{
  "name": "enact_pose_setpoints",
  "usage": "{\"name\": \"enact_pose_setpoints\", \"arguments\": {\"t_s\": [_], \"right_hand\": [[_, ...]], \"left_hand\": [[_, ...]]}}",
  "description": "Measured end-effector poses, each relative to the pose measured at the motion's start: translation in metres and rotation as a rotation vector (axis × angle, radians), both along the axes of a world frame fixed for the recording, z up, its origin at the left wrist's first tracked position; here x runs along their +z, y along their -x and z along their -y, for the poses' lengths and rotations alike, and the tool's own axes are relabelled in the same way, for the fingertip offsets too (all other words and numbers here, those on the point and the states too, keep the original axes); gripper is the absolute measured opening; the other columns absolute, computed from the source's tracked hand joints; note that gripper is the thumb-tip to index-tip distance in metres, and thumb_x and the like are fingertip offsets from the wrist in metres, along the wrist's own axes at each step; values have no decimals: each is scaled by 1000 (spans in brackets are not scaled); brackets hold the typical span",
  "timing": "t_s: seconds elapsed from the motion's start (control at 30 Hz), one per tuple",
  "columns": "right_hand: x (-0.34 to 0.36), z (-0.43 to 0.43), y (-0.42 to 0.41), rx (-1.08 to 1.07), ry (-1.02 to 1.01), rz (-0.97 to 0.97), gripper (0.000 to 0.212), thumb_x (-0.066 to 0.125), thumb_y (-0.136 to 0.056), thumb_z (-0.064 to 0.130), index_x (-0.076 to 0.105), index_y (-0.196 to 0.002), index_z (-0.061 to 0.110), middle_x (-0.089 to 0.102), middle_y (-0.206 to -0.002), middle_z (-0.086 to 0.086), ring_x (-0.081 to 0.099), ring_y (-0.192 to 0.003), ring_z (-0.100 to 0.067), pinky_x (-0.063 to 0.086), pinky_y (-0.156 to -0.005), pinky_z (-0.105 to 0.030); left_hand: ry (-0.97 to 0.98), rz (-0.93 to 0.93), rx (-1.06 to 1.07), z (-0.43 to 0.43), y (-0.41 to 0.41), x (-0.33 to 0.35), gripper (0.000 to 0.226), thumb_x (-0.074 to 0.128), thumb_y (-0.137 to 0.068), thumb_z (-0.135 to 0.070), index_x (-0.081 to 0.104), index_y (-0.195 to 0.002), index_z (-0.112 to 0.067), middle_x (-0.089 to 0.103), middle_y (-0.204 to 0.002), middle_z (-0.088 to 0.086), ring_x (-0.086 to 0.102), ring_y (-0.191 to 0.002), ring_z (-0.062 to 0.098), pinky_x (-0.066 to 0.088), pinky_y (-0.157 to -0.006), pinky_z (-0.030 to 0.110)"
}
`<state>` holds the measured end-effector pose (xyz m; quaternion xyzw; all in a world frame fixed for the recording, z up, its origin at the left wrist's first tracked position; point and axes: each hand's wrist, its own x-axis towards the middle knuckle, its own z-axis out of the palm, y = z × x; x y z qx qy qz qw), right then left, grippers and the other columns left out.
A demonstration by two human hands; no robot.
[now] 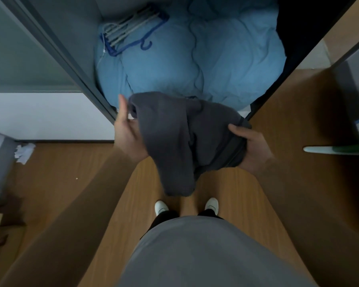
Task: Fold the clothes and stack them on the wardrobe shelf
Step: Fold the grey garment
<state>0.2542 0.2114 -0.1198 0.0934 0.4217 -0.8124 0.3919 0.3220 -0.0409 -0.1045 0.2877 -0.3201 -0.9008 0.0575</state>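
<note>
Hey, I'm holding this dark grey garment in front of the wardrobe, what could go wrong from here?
1. The dark grey garment is bunched, one end dangling toward the floor; it may fold unevenly.
2. Only the right hand grips it; the left hand lies open against it, so it could slip.
3. The blue bedding is lumpy and carries hangers, so a stack there might tip or snag.

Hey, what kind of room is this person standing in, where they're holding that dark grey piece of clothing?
Probably a bedroom or dressing area at home, in front of an open wardrobe. Blue bedding is stuffed inside it with blue hangers on top, and the floor is wood-look.
</note>
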Motion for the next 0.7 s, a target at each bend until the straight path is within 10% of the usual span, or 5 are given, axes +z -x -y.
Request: {"name": "enact_pose_setpoints", "arguments": {"t_s": [0.1,0.23,0.5,0.7], "right_hand": [[1,4,0,30,-55,18,31,67,-81,19,77,-109,10,71,-122,-11,68,-113,-27,59,-84,-40],[7,9,12,33,-88,4,30,64,-83,17,77,-108,7,72,-118,-13,69,-109,-28,59,-79,-37],[-11,-2,20,41,-10,-15,41,48,-101,20,50,-141,10,56,-143,-10,53,-132,-28,42,-110,-46],[-11,22,22,-105,-200,9,34,58,-96,10,60,-130,4,69,-125,-13,67,-113,-26,50,-102,-43]], "left_hand": [[137,160,20,11,-6,-6,65,55,-84,-69,64,-114,-12,74,-92,-11,70,-87,3,58,-56,22],[380,215,-430,16,1,-3,34,68,-91,-23,64,-122,-12,76,-110,6,72,-103,20,59,-71,28],[108,49,-282,13,12,7,37,52,-100,-31,62,-127,-8,64,-134,10,61,-124,23,49,-103,36],[683,287,-408,30,23,-6,33,63,-96,-22,63,-128,-12,72,-119,9,68,-110,23,56,-92,40]]}}
